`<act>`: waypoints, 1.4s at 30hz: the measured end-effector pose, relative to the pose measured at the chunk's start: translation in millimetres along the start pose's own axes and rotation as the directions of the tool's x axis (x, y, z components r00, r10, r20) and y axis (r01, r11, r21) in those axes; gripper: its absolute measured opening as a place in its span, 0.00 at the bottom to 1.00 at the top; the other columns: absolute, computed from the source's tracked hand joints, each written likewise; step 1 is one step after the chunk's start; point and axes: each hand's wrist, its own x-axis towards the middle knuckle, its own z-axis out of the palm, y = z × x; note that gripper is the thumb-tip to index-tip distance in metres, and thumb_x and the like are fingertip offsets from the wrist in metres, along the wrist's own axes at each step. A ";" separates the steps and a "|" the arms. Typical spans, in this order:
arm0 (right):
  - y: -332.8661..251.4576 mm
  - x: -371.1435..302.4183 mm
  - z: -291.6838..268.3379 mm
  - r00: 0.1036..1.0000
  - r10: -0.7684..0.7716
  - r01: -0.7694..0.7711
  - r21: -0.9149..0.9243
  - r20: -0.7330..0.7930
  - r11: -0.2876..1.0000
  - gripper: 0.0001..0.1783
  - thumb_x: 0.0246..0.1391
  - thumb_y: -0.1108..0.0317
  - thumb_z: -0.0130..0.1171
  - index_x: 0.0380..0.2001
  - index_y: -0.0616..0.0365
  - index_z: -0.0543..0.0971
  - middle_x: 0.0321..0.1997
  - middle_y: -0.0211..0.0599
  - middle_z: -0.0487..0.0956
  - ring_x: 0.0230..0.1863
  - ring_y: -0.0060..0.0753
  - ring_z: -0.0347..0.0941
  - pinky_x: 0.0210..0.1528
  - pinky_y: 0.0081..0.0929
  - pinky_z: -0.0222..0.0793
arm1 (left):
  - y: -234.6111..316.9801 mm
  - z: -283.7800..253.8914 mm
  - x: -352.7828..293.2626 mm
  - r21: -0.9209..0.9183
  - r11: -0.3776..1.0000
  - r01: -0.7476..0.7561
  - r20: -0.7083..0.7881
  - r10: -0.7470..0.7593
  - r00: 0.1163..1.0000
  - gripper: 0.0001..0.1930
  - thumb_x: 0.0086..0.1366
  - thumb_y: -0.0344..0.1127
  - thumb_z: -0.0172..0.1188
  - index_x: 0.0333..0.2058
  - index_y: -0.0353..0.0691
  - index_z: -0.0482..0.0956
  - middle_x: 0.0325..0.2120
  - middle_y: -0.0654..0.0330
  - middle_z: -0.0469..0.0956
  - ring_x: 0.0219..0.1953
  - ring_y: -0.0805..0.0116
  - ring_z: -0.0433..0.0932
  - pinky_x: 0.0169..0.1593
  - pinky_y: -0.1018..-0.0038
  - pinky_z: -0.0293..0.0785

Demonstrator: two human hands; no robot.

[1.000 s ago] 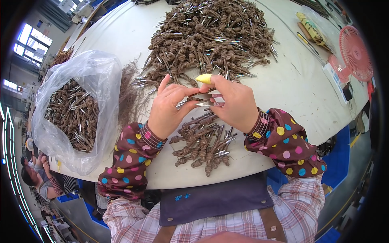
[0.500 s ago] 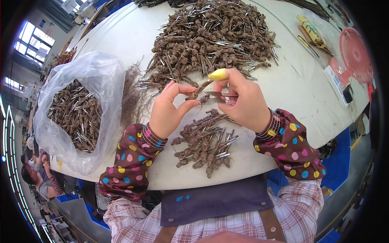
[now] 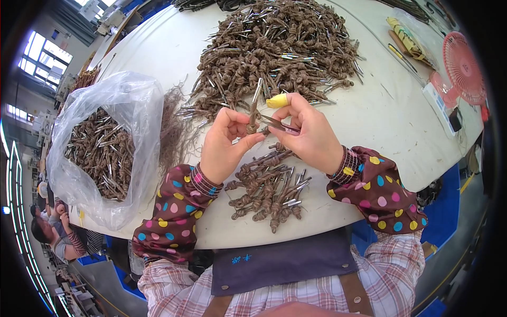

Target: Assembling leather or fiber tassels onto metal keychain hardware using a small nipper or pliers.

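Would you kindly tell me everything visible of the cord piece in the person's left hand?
The cord piece is brown, fibrous-looking, knotted at its lower end, with a shiny, metal-like upper end. It points toward the picture's top, pinched near the knot by the left hand's grip, above the table. The snips reach its right side; contact is unclear.

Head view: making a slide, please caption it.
Left hand pinches a knotted brown cord; right hand holds scissors beside it, near a large cord pile.
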 end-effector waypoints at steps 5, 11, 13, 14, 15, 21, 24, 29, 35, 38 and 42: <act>0.0 1.3 -4.5 0.997 -0.034 0.030 -0.066 -0.065 0.997 0.21 0.44 0.74 0.60 0.44 0.60 0.69 0.32 0.35 0.77 0.20 0.26 0.70 0.25 0.22 0.66 | 5.9 -1.1 1.4 -0.392 0.884 0.254 0.155 -0.209 0.966 0.14 0.59 0.21 0.59 0.42 0.35 0.65 0.37 0.55 0.76 0.40 0.73 0.75 0.45 0.78 0.74; -0.9 6.3 -15.3 0.987 -0.035 0.040 0.029 -0.154 0.999 0.21 0.48 0.72 0.61 0.46 0.59 0.69 0.31 0.29 0.74 0.22 0.15 0.65 0.26 0.17 0.64 | -0.2 -6.3 1.4 -0.409 0.865 0.291 0.222 -0.215 0.951 0.12 0.64 0.26 0.54 0.46 0.34 0.67 0.41 0.51 0.77 0.38 0.73 0.76 0.45 0.77 0.74; 0.3 9.1 -20.7 0.971 -0.010 0.036 0.107 -0.238 0.994 0.20 0.49 0.70 0.62 0.46 0.58 0.70 0.30 0.27 0.73 0.23 0.11 0.63 0.27 0.15 0.63 | 0.4 -7.1 1.6 -0.389 0.872 0.298 0.224 -0.225 0.948 0.12 0.64 0.26 0.54 0.46 0.33 0.67 0.41 0.51 0.77 0.38 0.73 0.76 0.44 0.77 0.74; -0.1 9.9 -23.8 0.971 -0.009 0.035 0.106 -0.239 0.994 0.20 0.49 0.70 0.62 0.46 0.58 0.70 0.30 0.27 0.73 0.23 0.11 0.63 0.27 0.15 0.63 | 0.6 -6.9 1.7 -0.369 0.878 0.305 0.225 -0.234 0.946 0.13 0.65 0.26 0.54 0.47 0.33 0.67 0.40 0.52 0.78 0.37 0.73 0.76 0.44 0.78 0.73; -1.3 10.4 -27.1 0.979 -0.013 0.031 0.085 -0.206 0.996 0.18 0.49 0.69 0.62 0.44 0.58 0.71 0.30 0.29 0.74 0.23 0.14 0.65 0.28 0.16 0.64 | 1.3 -6.3 1.7 -0.370 0.877 0.306 0.226 -0.234 0.946 0.13 0.65 0.26 0.54 0.47 0.33 0.67 0.40 0.52 0.78 0.37 0.73 0.76 0.44 0.78 0.73; -0.7 3.4 -27.9 0.996 -0.057 0.070 -0.198 0.071 0.978 0.12 0.49 0.67 0.63 0.35 0.60 0.76 0.23 0.29 0.72 0.21 0.20 0.63 0.25 0.20 0.60 | 3.3 -0.5 -1.3 -0.344 0.918 0.197 0.127 -0.162 0.979 0.12 0.65 0.26 0.54 0.46 0.33 0.68 0.36 0.57 0.78 0.37 0.75 0.75 0.43 0.79 0.73; 6.4 -2.4 -31.2 0.994 -0.041 0.064 -0.232 0.101 0.971 0.10 0.48 0.69 0.63 0.32 0.61 0.76 0.18 0.25 0.67 0.19 0.14 0.56 0.21 0.18 0.54 | 4.2 -10.8 1.1 -0.087 0.984 0.156 0.149 -0.141 0.979 0.11 0.62 0.25 0.56 0.43 0.35 0.71 0.34 0.59 0.77 0.36 0.73 0.76 0.42 0.78 0.72; 42.2 -12.7 -40.0 0.993 -0.020 0.054 -0.301 0.116 0.952 0.10 0.47 0.69 0.63 0.32 0.62 0.76 0.24 0.31 0.73 0.25 0.21 0.68 0.27 0.20 0.65 | -1.7 -21.2 11.5 0.592 0.775 -0.221 0.146 0.167 0.975 0.10 0.56 0.28 0.61 0.38 0.39 0.76 0.31 0.58 0.75 0.32 0.63 0.75 0.38 0.72 0.71; 32.0 -16.3 -28.9 0.861 -0.012 0.170 -0.266 0.509 0.949 0.12 0.44 0.69 0.66 0.31 0.61 0.75 0.30 0.39 0.75 0.29 0.42 0.71 0.33 0.29 0.68 | -16.4 -9.2 13.2 0.727 0.618 -0.298 0.270 0.141 0.952 0.10 0.55 0.34 0.63 0.36 0.41 0.77 0.27 0.59 0.74 0.29 0.61 0.74 0.35 0.70 0.72; 28.8 -13.4 -33.5 0.905 -0.153 0.281 -0.290 0.396 0.915 0.12 0.46 0.68 0.65 0.33 0.60 0.76 0.26 0.35 0.74 0.23 0.29 0.68 0.28 0.23 0.64 | -7.3 -8.1 15.7 0.704 0.698 -0.134 0.185 0.001 0.983 0.09 0.56 0.33 0.62 0.35 0.40 0.77 0.27 0.60 0.75 0.27 0.65 0.75 0.33 0.72 0.72; 10.6 -1.0 -29.2 0.976 0.116 -0.097 -0.110 0.184 0.989 0.12 0.48 0.67 0.65 0.35 0.61 0.77 0.25 0.26 0.73 0.19 0.12 0.60 0.23 0.15 0.57 | -4.9 -13.0 9.9 0.268 0.947 0.175 0.025 -0.189 0.982 0.05 0.61 0.29 0.58 0.35 0.35 0.75 0.30 0.60 0.78 0.30 0.75 0.78 0.34 0.78 0.75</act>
